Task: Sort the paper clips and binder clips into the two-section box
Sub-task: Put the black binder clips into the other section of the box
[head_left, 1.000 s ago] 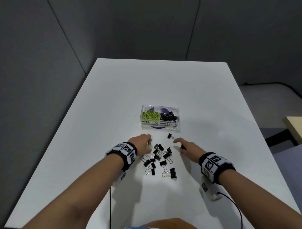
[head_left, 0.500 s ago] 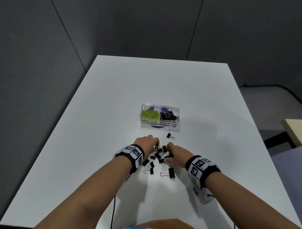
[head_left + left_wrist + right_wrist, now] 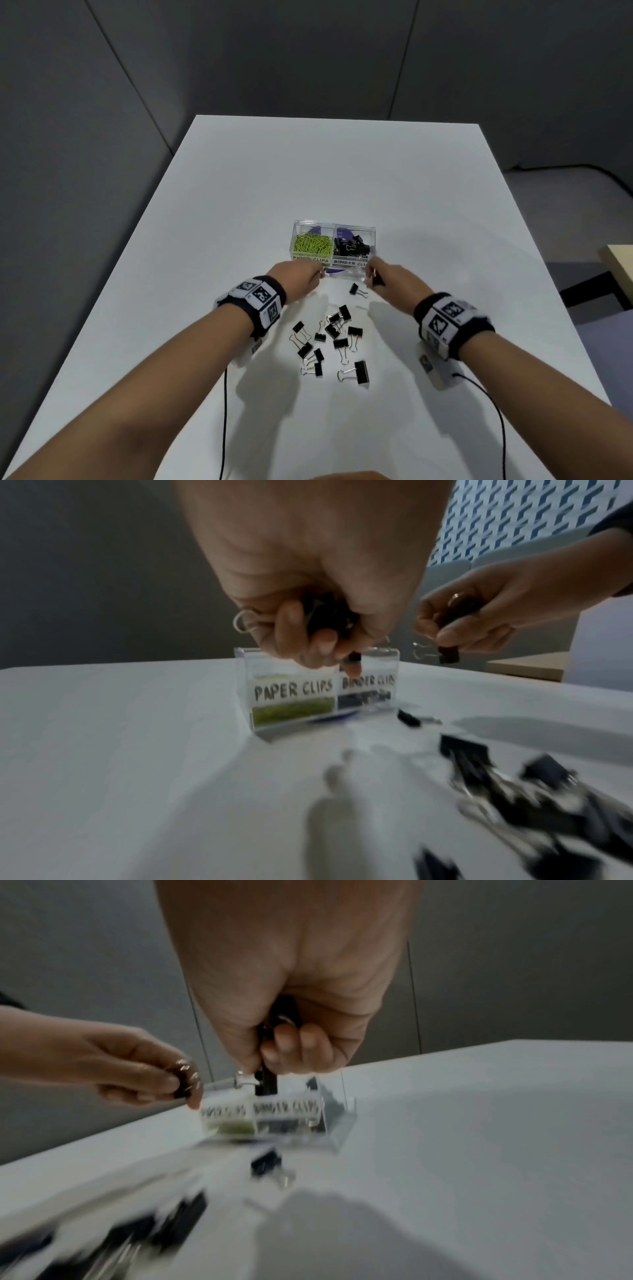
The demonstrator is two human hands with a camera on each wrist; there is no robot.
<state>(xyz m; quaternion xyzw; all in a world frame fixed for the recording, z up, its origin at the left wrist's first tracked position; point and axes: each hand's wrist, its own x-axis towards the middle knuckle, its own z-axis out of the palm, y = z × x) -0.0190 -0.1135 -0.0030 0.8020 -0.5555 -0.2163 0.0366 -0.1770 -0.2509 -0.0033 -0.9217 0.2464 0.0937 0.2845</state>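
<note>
Clear box point(image 3: 371, 236) labelled "PAPER CLIPS", "BINDER CLIPS". Left hand point(image 3: 296, 277) at 7 o'clock, right hand point(image 3: 394, 279) at 5 o'clock, each clutched black binder clips point(image 3: 329, 615).

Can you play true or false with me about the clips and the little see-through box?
1. Both hands hold black binder clips: left hand, right hand. True.
2. The green paper clips fill the right section of the clear plastic box. False: the left section.
3. Loose black binder clips lie on the white table. True.
4. The box labels read PENS and PINS. False: PAPER CLIPS and BINDER CLIPS.
</note>
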